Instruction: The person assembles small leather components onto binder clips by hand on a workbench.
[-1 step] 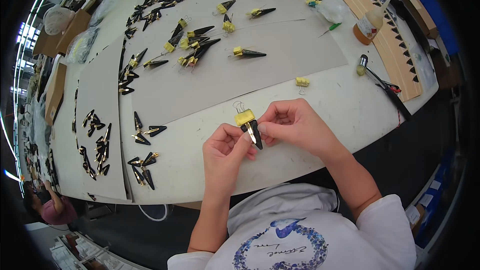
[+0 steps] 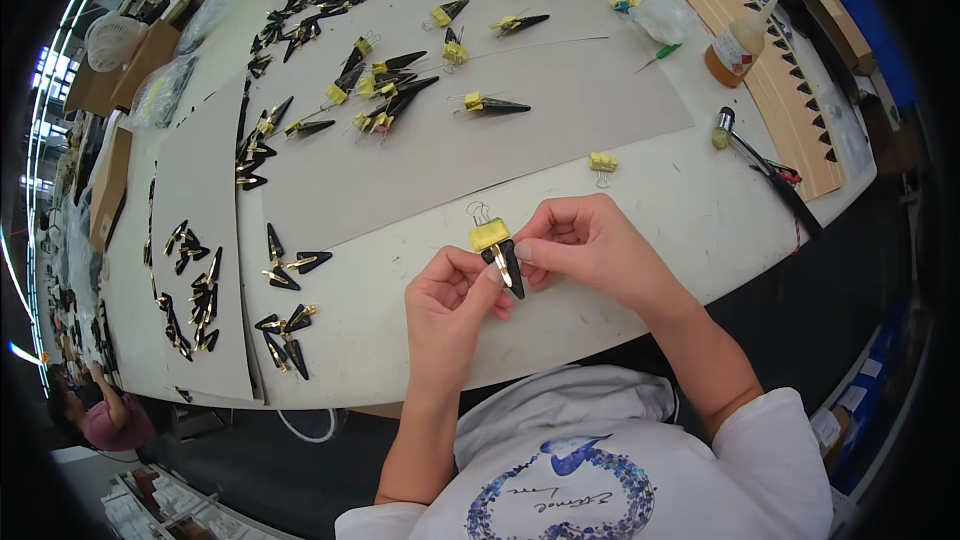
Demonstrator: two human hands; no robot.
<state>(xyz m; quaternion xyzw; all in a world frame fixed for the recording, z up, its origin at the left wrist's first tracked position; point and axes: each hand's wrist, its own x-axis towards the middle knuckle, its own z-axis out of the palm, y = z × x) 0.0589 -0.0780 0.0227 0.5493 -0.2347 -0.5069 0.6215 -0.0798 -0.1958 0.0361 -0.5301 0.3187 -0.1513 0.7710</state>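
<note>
Over the near part of the table, both my hands pinch a black pointed hair clip (image 2: 514, 275) with a gold metal strip. Its tip slants down toward me. A yellow-covered binder clip (image 2: 489, 234) is clamped across its wide far end, wire handles pointing away. My left hand (image 2: 447, 308) is closed, thumb on the metal strip. My right hand (image 2: 585, 250) grips the right edge of the hair clip between thumb and fingers. Another yellow binder clip (image 2: 603, 162) lies loose beyond my right hand. The fingers partly hide the underside of the hair clip.
Grey boards (image 2: 560, 90) bear several hair clips in binder clips (image 2: 497, 105). Loose black clips (image 2: 292, 337) lie at left. Right stand a glue bottle (image 2: 735, 52), a small jar-like item (image 2: 723, 128), a green-handled pick (image 2: 668, 52) and a wooden strip (image 2: 815, 155). A person (image 2: 115, 420) is far left.
</note>
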